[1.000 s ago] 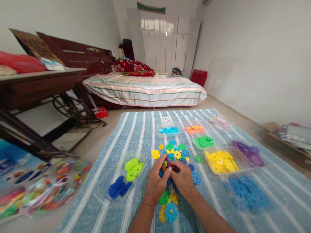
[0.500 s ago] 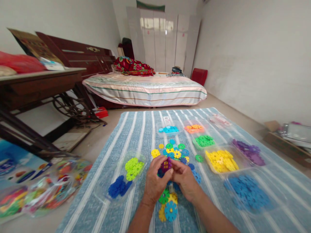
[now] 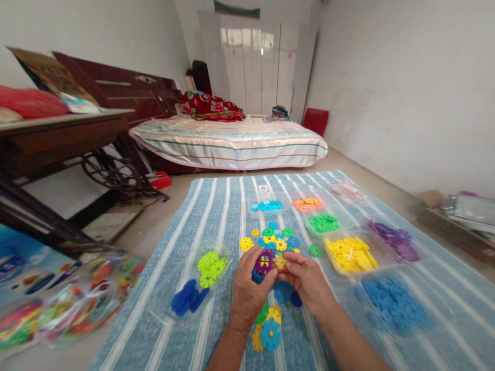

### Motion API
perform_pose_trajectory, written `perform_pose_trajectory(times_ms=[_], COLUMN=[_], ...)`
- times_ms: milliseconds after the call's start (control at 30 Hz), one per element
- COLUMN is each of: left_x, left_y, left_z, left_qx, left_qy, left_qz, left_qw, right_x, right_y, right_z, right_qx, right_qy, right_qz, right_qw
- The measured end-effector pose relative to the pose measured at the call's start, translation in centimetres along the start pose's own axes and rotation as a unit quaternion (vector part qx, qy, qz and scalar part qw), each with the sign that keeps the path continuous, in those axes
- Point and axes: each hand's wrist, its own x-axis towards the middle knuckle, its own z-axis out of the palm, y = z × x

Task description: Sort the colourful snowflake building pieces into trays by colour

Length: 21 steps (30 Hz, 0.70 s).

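Note:
My left hand (image 3: 249, 291) is closed on a purple plastic piece (image 3: 265, 262) with a window-like cutout, tilted up above the cloth. My right hand (image 3: 311, 283) pinches the edge of a yellow notched disc (image 3: 280, 262), close against the purple piece's right side. Blue discs (image 3: 284, 291) show below and between the hands, partly hidden. Beyond the fingers lies a cluster of yellow, green and blue notched discs (image 3: 268, 232). Nearer me, joined yellow, green and blue discs (image 3: 271, 335) lie between my forearms.
Clear trays hold lime discs (image 3: 212, 269) and dark blue discs (image 3: 187, 297) at left. To the right are yellow discs (image 3: 350, 255), green discs (image 3: 324, 223), purple pieces (image 3: 394, 238) and blue discs (image 3: 394, 303). A striped cloth (image 3: 154, 288) lies underneath.
My right hand has shifted right and slightly down, and a yellow disc now shows at its fingertips. The purple piece stays in my left hand, its cutout now more visible.

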Motion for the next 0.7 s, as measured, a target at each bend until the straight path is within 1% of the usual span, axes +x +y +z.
perform_pose_trajectory(times_ms=[67,100,133,167,200,233,267,300,333,367,400,433,467,500,567,600,633,700], left_x=[0.0,0.0,-0.1,-0.1,-0.1,-0.1,-0.2,-0.2,-0.2,-0.3,-0.3,-0.4,-0.4,-0.4,-0.5,-0.5,-0.5,-0.5], left_y=[-0.2,-0.2,-0.3,-0.3,-0.3,-0.2,-0.2,-0.2,-0.2,-0.2,-0.2,-0.2,-0.1,-0.1,0.0,0.1,0.2,0.3], left_z=[0.1,0.1,0.1,0.1,0.2,0.2,0.3,0.3,0.4,0.4,0.4,0.4,0.5,0.5,0.5,0.5,0.6,0.7], left_qx=[0.013,0.018,0.022,0.024,0.026,0.028,0.030,0.031,0.033,0.037,0.041,0.046,0.051,0.055,0.059,0.059,0.059,0.060], left_qy=[0.007,0.010,0.013,0.016,0.019,0.022,0.024,0.025,0.024,0.023,0.021,0.018,0.017,0.015,0.010,0.009,0.009,0.012], left_qz=[0.003,0.003,0.003,0.002,0.001,-0.001,-0.004,-0.006,-0.008,-0.009,-0.009,-0.007,-0.004,0.001,0.013,0.022,0.032,0.055], left_qw=[1.000,1.000,1.000,1.000,0.999,0.999,0.999,0.999,0.999,0.999,0.999,0.999,0.999,0.998,0.998,0.998,0.998,0.997], right_x=[0.4,0.7,1.0,1.3,1.5,1.7,1.8,1.7,1.6,1.4,1.1,0.7,0.3,0.0,-0.5,-0.6,-0.6,-0.4], right_y=[-1.5,-2.4,-3.4,-4.5,-5.6,-6.6,-7.5,-8.1,-8.5,-8.5,-8.2,-7.7,-6.9,-6.0,-4.1,-3.2,-2.5,-1.3], right_z=[-1.1,-1.9,-2.8,-3.7,-4.7,-5.6,-6.4,-6.9,-7.2,-7.2,-6.9,-6.4,-5.6,-4.7,-2.8,-1.8,-1.0,0.2], right_qx=[-0.053,-0.084,-0.121,-0.164,-0.219,-0.286,-0.360,-0.430,-0.488,-0.527,-0.546,-0.550,-0.545,-0.534,-0.504,-0.486,-0.467,-0.429], right_qy=[0.046,0.071,0.098,0.128,0.159,0.189,0.215,0.236,0.248,0.250,0.242,0.221,0.189,0.151,0.074,0.043,0.017,-0.020], right_qz=[-0.068,-0.109,-0.151,-0.194,-0.235,-0.273,-0.310,-0.345,-0.375,-0.402,-0.421,-0.427,-0.419,-0.399,-0.338,-0.306,-0.277,-0.226], right_qw=[0.995,0.988,0.976,0.959,0.934,0.899,0.853,0.800,0.748,0.706,0.683,0.683,0.701,0.730,0.791,0.817,0.839,0.875])
